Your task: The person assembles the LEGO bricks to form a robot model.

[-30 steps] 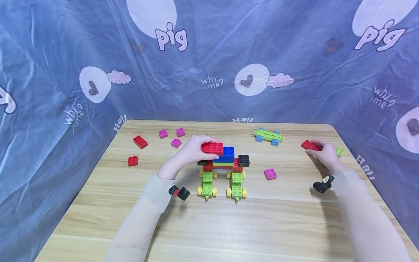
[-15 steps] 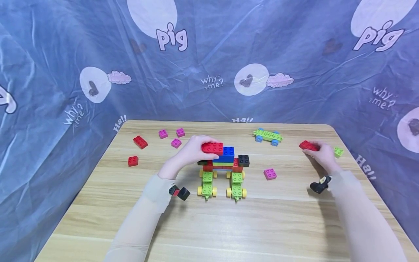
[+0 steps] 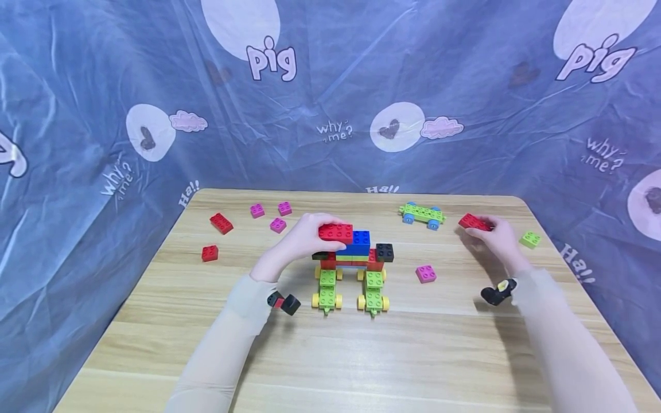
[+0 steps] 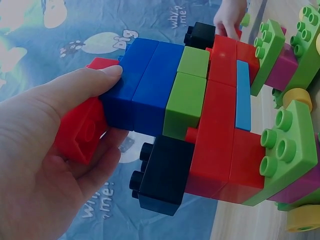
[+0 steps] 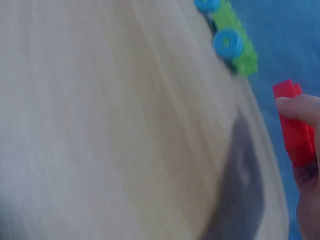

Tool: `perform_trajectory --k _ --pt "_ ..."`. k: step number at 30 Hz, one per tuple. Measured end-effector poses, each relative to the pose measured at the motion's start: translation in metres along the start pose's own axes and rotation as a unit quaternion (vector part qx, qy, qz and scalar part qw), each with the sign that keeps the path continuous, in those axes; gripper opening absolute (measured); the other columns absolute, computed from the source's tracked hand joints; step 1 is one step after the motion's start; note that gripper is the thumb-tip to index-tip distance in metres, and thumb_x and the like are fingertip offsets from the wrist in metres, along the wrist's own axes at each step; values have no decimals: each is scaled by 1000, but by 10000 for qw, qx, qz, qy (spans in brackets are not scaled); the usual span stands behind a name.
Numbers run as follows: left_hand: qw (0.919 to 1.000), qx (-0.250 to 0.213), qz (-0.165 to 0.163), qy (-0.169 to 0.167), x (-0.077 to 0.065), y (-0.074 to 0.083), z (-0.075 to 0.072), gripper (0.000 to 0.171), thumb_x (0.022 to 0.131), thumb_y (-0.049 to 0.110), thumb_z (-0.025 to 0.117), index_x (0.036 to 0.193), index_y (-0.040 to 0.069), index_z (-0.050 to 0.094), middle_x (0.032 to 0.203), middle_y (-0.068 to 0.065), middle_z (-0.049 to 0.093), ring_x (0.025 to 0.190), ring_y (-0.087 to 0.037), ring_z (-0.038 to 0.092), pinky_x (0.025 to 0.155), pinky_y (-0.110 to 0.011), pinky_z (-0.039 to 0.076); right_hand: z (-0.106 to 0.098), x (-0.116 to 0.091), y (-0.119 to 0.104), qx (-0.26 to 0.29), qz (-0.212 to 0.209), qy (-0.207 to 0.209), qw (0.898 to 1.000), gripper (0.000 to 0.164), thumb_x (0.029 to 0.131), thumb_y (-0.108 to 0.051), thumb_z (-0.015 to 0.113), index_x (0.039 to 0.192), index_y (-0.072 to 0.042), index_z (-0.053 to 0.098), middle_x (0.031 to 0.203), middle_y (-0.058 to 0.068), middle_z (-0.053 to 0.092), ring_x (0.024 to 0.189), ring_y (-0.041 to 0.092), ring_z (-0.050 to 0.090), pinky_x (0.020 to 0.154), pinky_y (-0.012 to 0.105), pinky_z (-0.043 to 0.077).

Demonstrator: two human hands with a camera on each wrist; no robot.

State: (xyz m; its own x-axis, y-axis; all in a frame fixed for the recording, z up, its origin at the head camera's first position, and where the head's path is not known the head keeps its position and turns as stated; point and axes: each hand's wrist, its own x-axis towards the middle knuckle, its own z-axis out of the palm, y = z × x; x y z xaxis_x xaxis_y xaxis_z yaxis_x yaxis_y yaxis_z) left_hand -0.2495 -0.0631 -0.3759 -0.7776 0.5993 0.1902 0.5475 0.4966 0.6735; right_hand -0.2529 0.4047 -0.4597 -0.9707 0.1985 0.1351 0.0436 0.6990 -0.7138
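Blue cloth [image 3: 330, 69] printed with white words is hanging behind a pale wooden table [image 3: 413, 355], and from where I am standing, a blocky build [image 3: 358, 264] is rising near its middle on green bases [image 3: 327, 298] with yellow wheels [image 3: 315, 301]. The person's left hand [image 3: 304, 235] is pinching a red top brick [image 3: 335, 233] between thumb and fingers, and that brick is sitting on the build's blue bricks [image 3: 361, 238]. Toward the far right, the right hand [image 3: 501, 238] is pinching a separate red brick [image 3: 471, 221], holding it just above the wood. Near it on the left, a green car base [image 3: 422, 213] with blue wheels is standing; a lime brick [image 3: 531, 240] is lying beyond the hand's other side. Between build and right hand, a pink brick [image 3: 426, 274] is resting.
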Motion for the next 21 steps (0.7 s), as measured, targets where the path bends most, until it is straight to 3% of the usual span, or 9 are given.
perform_trajectory --k 5,8,15,21 --pt "10000 -16 25 11 0 1 -1 48 79 28 80 121 9 66 109 -7 71 93 -19 65 85 -33 54 3 0 -33 -200 -351 10 9992 54 89 -26 68 130 5 53 121 29 58 89 11 49 73 17 39" --pt "10000 -14 58 23 0 1 0 48 79 28 80 121 9 66 108 -7 71 92 -18 65 84 -32 54 5 -1 -57 -218 -508 -104 9984 53 88 -26 69 128 5 55 118 28 60 89 15 51 70 16 40" --pt "10000 -39 70 11 1 2 -1 47 80 28 79 121 8 66 110 -7 71 93 -18 65 83 -31 54 15 -6 -110 64 -815 -442 9957 50 85 -24 73 124 5 59 112 26 64 80 1 53 67 11 43" --pt "9999 -54 106 9 1 3 -1 46 79 27 80 120 9 67 111 -7 71 93 -18 65 83 -31 55 23 -16 -151 282 -1041 -766 9912 50 83 -21 75 124 3 60 112 24 65 81 7 56 66 14 46"
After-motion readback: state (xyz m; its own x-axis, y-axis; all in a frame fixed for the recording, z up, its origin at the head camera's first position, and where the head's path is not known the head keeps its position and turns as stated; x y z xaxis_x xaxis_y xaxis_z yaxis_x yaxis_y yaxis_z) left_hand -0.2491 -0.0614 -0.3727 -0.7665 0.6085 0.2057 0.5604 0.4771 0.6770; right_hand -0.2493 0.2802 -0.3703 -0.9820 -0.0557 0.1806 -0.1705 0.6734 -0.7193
